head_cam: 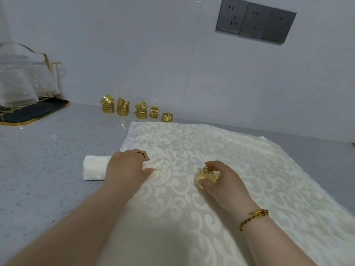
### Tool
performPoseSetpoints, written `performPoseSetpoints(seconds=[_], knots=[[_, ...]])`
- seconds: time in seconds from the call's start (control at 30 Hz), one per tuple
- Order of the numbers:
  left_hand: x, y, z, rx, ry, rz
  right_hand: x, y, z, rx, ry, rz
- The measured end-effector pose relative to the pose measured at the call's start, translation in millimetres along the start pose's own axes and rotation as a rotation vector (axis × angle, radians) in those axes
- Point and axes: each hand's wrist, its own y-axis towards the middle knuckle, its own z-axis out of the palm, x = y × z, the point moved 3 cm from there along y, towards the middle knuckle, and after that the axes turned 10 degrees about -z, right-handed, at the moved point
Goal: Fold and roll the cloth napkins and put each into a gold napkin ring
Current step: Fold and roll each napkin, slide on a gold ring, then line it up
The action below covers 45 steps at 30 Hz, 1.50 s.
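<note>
Two hands (126,167) (224,181), one rolled napkin (95,169), nine gold rings (167,117)

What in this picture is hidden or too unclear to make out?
Head view: rolled napkin, right end covered by the left hand.
Head view: ring, partly wrapped by the right hand.
Head view: glassware, blurred and cut off by the left edge.

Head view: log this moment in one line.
left hand grips rolled napkin | right hand holds gold napkin ring | ring not yet on roll | spare rings by wall
</note>
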Motion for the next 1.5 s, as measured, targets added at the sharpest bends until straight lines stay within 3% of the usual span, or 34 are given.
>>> performPoseSetpoints(seconds=[0.17, 0.33, 0.47, 0.83, 1.03, 1.27, 1.5], knots=[[3, -6, -14, -0.147, -0.274, -0.132, 20, -1, 7, -0.113, 0.609, 0.045], [-16, -16, -25, -0.103, -0.573, -0.165, 30, -7, 32, -0.07, 0.912, 0.129], [-26, -22, -21, -0.063, -0.62, -0.123, 28, -6, 35, -0.111, 1.047, 0.136], [-25, -21, -17, 0.079, -0.673, -0.007, 27, -4, 26, -0.115, 0.809, -0.05], [-27, -22, -10, 0.153, -0.569, 0.107, 31, -5, 25, 0.008, 0.715, -0.168], [-25, -20, -5, 0.235, -0.746, 0.026, 25, -3, 33, 0.05, 0.806, -0.073], [-31, -26, -1, 0.445, -0.605, 0.108, 23, -2, 39, 0.043, 0.931, 0.02]])
